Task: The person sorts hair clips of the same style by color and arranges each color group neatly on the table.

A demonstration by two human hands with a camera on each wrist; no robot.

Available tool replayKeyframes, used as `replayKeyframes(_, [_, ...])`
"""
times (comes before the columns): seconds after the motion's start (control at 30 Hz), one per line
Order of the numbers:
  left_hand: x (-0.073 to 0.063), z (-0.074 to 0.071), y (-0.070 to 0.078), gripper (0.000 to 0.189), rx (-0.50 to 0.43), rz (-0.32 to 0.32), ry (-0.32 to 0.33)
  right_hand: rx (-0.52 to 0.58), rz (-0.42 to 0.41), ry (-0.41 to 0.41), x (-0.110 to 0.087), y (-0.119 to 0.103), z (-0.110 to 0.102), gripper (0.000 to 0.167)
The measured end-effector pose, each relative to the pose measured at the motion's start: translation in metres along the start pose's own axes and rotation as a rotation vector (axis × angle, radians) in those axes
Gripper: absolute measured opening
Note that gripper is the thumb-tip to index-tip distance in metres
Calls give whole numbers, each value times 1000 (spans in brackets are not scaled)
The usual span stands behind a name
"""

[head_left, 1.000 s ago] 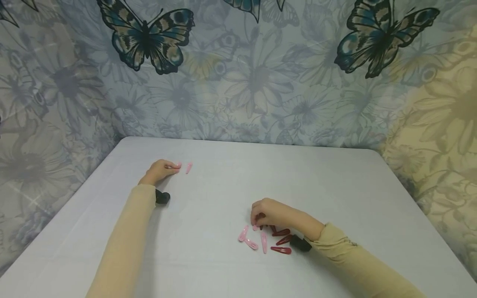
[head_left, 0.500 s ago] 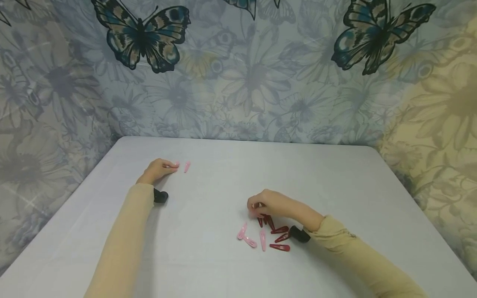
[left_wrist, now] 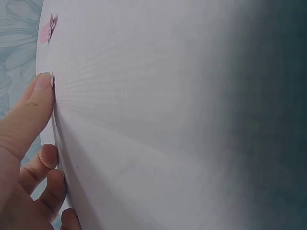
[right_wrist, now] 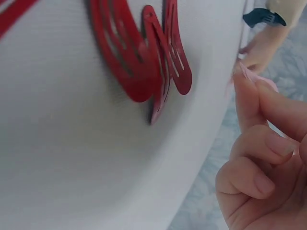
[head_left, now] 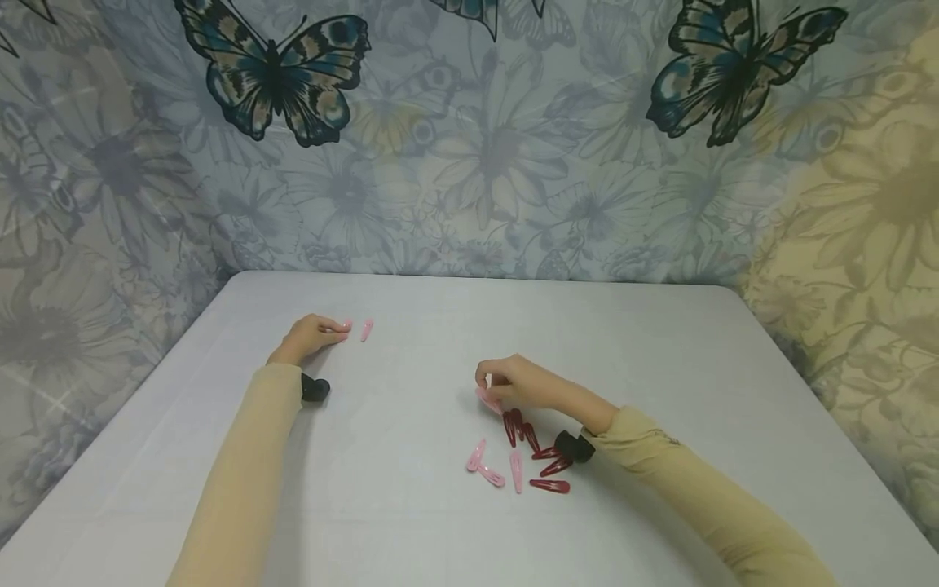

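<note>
My left hand [head_left: 304,339] rests at the far left of the white table, with thumb and forefinger pinching a pink snap hair clip [head_left: 348,324]. Only a sliver of this clip [left_wrist: 53,80] shows past the fingertips in the left wrist view. Beside it lies another pink hair clip [head_left: 367,330]. My right hand [head_left: 524,381], near the middle, pinches a pink hair clip [head_left: 487,399] between thumb and forefinger, just beyond the pile. In the right wrist view this clip [right_wrist: 261,81] sticks out from the fingertips, while the other fingers curl into the palm.
Several dark red hair clips [head_left: 531,438] lie in a loose row below my right hand, some overlapping. Left of them lie pink clips [head_left: 517,471], two with their ends meeting [head_left: 476,455]. Butterfly-patterned fabric [head_left: 469,163] stands behind the table [head_left: 623,326].
My right hand has lifted a pink hair clip off the pile and carried it away from me and slightly left, uncovering red clips. The left hand stays in place.
</note>
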State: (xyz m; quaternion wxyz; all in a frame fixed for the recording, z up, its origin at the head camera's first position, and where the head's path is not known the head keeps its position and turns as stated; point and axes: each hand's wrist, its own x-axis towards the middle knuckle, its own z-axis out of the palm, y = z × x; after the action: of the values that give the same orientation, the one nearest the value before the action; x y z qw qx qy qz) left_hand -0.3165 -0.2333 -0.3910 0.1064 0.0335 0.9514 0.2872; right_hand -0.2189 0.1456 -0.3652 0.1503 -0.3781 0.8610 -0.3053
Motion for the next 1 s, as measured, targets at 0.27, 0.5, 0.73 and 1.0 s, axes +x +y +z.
replayKeyframes(0.27, [3, -1, -2, 40, 2, 9, 8, 28, 193, 65, 16, 4, 3, 6])
replayKeyframes(0.5, [7, 1, -2, 39, 15, 32, 8, 92, 352, 150, 30, 7, 0, 11])
replayKeyframes(0.73, [5, -1, -2, 40, 24, 14, 2, 252, 430, 188, 50, 8, -3, 10])
replayKeyframes(1.0, [0, 0, -3, 39, 41, 41, -7, 428, 481, 252, 72, 3, -1, 12])
